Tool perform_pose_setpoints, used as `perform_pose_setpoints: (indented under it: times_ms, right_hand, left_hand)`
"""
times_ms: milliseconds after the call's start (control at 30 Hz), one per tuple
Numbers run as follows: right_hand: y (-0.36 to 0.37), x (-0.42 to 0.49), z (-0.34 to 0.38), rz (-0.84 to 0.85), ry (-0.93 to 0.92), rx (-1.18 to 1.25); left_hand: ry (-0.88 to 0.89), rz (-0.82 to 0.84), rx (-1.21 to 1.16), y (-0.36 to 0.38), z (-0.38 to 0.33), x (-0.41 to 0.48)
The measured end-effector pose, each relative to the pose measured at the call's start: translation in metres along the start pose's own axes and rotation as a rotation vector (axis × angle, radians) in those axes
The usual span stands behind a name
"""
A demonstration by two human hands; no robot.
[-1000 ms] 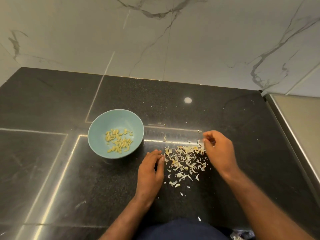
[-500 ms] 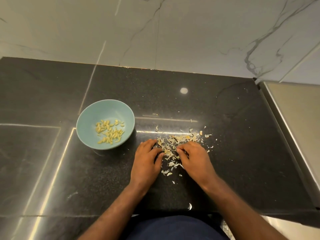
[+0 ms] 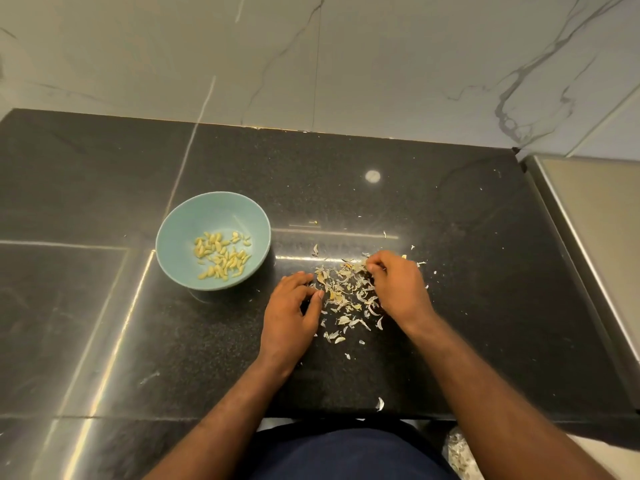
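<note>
Teal bowl (image 3: 194, 223) holding pale seeds (image 3: 221, 254), husks (image 3: 346, 292) beside

Obstacles: bowl (image 3: 188, 225) sits just left of the left hand (image 3: 289, 317), with only a narrow gap between them. The husk pile (image 3: 346, 292) fills the space between the left hand and right hand (image 3: 398, 289), so nothing passes there without brushing husks. Bare counter (image 3: 485, 271) runs from the right hand to the steel ledge (image 3: 588, 254). The back strip below the wall (image 3: 381, 64) is passable. One stray husk (image 3: 380, 404) lies near the front edge.
</note>
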State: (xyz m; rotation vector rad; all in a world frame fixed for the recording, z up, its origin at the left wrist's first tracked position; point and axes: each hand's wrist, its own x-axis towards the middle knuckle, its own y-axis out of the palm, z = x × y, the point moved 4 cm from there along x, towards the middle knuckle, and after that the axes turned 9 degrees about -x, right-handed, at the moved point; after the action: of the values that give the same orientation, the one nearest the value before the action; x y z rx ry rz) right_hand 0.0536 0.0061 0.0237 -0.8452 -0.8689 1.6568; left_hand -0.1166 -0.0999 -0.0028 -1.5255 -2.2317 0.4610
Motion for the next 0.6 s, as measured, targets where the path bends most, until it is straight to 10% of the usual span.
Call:
perform_pose_setpoints:
  times_ms: [600]
  right_hand:
    - [-0.009, -0.041, -0.006, -0.014, 0.013, 0.211]
  left_hand:
    - [0.146, -0.025, 0.013, -0.002, -0.010, -0.008]
